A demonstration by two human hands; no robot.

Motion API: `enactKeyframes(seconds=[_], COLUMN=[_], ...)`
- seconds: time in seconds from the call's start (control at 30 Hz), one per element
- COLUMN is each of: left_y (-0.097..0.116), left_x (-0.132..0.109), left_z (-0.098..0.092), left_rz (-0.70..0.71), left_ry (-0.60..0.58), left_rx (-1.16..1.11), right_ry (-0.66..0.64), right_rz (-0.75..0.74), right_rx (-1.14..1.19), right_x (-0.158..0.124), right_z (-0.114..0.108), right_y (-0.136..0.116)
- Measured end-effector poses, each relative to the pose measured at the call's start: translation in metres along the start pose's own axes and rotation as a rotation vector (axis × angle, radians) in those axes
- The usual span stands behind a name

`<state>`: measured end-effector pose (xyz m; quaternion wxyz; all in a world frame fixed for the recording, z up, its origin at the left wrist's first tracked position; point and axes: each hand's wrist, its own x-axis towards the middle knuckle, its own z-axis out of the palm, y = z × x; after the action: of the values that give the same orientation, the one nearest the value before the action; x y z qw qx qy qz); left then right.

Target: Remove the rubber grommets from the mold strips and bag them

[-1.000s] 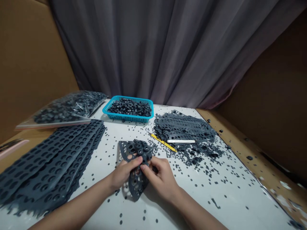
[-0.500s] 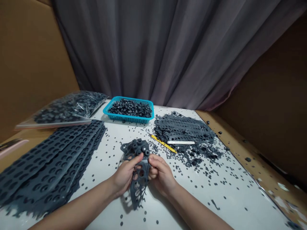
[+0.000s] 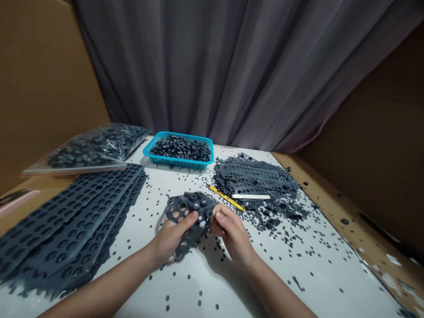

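My left hand (image 3: 172,238) and my right hand (image 3: 230,232) both grip a curled dark grey perforated rubber sheet (image 3: 188,212) above the white table. Several small round rubber pieces still sit in its holes near the top edge. My left fingers wrap its front, and my right fingertips pinch its right edge. Loose black rubber bits (image 3: 265,216) lie scattered around both hands. A yellow pencil (image 3: 227,198) lies just beyond my right hand.
A blue plastic basket (image 3: 178,152) of black rubber pieces stands at the back. A plastic bag (image 3: 96,150) of pieces lies at back left. Stacked punched sheets (image 3: 56,221) fill the left, another pile (image 3: 255,179) lies right. Cardboard walls and a grey curtain surround the table.
The sheet has swung from hanging downward to lying curled and more level between my hands. My right hand has moved slightly right along its edge.
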<state>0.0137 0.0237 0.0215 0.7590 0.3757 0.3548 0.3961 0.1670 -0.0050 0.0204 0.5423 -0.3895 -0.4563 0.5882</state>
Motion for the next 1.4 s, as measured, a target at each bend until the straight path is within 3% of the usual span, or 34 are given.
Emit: enactKeyframes(seconds=[0.17, 0.33, 0.43, 0.67, 1.1, 1.2, 1.3, 1.4], left_y=[-0.004, -0.008, -0.008, -0.008, -0.004, -0.005, -0.005, -0.005], left_x=[0.002, 0.004, 0.005, 0.007, 0.008, 0.01, 0.009, 0.005], left_z=[-0.001, -0.006, -0.007, -0.008, -0.005, -0.006, -0.007, -0.007], left_rz=[0.019, 0.044, 0.048, -0.009, -0.024, -0.008, 0.032, 0.103], left_ry=[-0.001, -0.017, -0.011, 0.014, 0.072, 0.13, 0.182, 0.086], left_rx=[0.037, 0.095, 0.113, 0.02, -0.041, 0.002, 0.147, 0.296], right_ry=[0.1, 0.187, 0.182, 0.159, 0.135, 0.152, 0.198, 0.125], right_rz=[-0.085, -0.201, -0.184, 0.092, 0.217, 0.13, -0.105, -0.262], right_rx=[-0.357, -0.437, -0.328, 0.193, 0.33, 0.167, -0.306, -0.779], right_x=[-0.005, -0.008, -0.007, 0.003, 0.004, 0.001, -0.005, -0.009], right_z=[0.003, -0.003, -0.003, -0.001, -0.004, -0.004, -0.002, 0.002], right_y=[-0.004, -0.004, -0.007, -0.019, -0.023, -0.022, -0.02, -0.016])
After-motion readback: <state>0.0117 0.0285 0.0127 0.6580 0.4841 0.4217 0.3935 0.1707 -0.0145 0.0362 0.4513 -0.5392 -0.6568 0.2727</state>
